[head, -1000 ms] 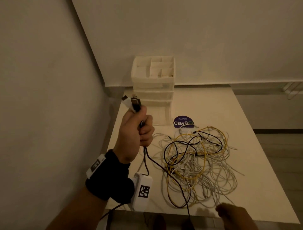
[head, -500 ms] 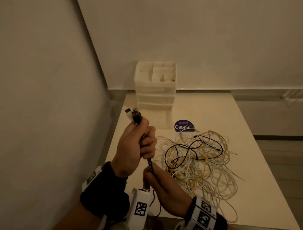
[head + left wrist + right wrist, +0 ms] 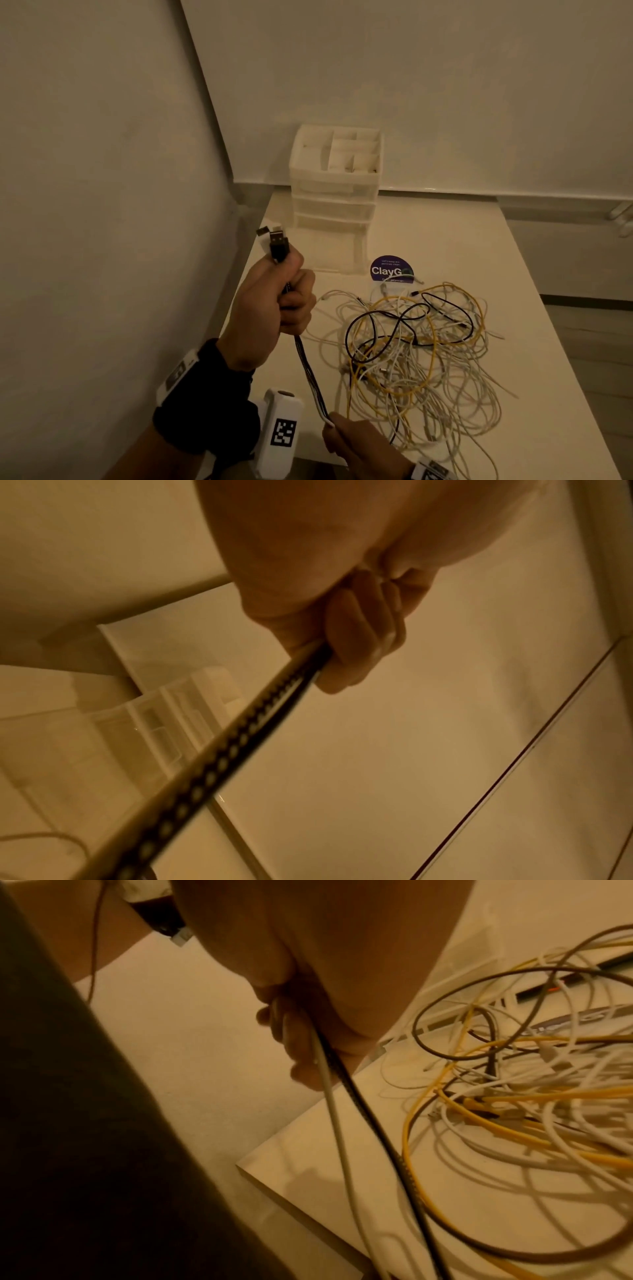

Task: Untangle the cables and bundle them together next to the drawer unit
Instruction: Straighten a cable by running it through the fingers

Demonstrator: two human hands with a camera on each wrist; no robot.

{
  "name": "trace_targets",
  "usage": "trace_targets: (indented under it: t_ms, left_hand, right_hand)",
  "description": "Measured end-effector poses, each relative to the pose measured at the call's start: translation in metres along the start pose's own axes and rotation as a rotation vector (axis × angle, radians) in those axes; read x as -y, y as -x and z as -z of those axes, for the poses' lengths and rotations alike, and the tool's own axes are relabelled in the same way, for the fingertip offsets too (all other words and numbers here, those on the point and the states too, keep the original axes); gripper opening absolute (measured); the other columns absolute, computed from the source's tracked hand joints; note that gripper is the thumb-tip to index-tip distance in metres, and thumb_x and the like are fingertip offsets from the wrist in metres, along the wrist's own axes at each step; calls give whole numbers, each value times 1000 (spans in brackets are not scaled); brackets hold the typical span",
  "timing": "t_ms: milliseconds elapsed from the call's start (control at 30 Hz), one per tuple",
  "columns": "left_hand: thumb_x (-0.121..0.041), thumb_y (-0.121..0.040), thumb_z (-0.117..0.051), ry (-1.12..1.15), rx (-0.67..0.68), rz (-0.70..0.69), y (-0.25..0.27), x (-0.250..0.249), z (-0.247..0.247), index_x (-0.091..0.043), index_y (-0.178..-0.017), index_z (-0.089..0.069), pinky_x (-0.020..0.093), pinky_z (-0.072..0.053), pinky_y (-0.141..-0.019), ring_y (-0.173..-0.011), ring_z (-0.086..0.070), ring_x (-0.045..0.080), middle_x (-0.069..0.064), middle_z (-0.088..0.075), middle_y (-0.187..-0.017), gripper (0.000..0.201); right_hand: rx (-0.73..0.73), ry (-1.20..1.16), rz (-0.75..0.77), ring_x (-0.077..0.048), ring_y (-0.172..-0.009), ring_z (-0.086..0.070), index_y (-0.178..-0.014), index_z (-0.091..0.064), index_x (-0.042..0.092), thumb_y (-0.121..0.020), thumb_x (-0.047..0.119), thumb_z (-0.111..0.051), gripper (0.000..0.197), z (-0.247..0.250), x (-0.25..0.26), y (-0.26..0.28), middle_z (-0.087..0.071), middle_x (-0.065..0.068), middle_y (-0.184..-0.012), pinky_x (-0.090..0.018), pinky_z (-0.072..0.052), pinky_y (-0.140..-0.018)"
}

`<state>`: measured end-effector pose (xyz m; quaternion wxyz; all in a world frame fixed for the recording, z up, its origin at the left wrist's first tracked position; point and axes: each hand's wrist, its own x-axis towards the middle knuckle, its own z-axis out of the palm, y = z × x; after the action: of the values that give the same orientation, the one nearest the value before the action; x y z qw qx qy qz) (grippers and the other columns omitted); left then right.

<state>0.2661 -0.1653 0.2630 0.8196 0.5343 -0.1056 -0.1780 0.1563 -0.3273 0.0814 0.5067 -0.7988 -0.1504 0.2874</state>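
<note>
My left hand [image 3: 274,301] is raised left of the table and grips a black braided cable [image 3: 310,373] and a white cable, their USB plugs [image 3: 275,241] sticking out above the fist. Both cables run taut down to my right hand [image 3: 356,442], which pinches them near the table's front edge. In the left wrist view the fingers [image 3: 359,637] curl round the braided cable [image 3: 240,737]. The right wrist view shows my right hand [image 3: 301,1047] round both cables [image 3: 342,1137]. A tangle of white, yellow and black cables [image 3: 418,359] lies on the table. The white drawer unit [image 3: 334,192] stands at the back.
A purple round sticker [image 3: 390,270] lies on the white table [image 3: 513,274] between the drawer unit and the tangle. A wall runs close along the left. The table's front edge [image 3: 308,1199] is just under my right hand.
My right hand came up from the front edge, took the cables just below my left fist, then slid down along them toward the front edge. The left hand stayed raised.
</note>
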Motion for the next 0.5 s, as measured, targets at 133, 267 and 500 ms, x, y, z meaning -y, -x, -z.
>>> trace_targets:
  t_ms: [133,267,500]
  left_hand:
    - [-30,-93,-41,6,-23,19,-6,4,0,-13,-66,-16,19,-12,-42,-39,-12,10,-1,-18,-49,41]
    - [-31,-88,-49,53,-31,51,-9,6,3,-12,-67,-15,16,-13,-40,-36,-15,8,-3,-21,-47,44]
    - [-31,-85,-51,84,-51,94,-12,13,9,-15,-66,-19,16,-11,-39,-34,-17,6,-3,-19,-46,41]
  right_hand:
    - [44,-121,-54,-5,-76,-57,-105,-54,34,-98,51,-40,23,17,-11,-3,-60,11,-80,-22,-44,-74]
    - [147,-148,-175,-12,-109,-56,-135,-31,48,-84,51,-64,60,27,-40,1,-51,8,-130,-23,-46,-90]
    - [148,347,-241,-30,-121,-47,-135,-28,53,-91,28,-63,61,12,-103,13,-40,-11,-137,-37,-41,-101]
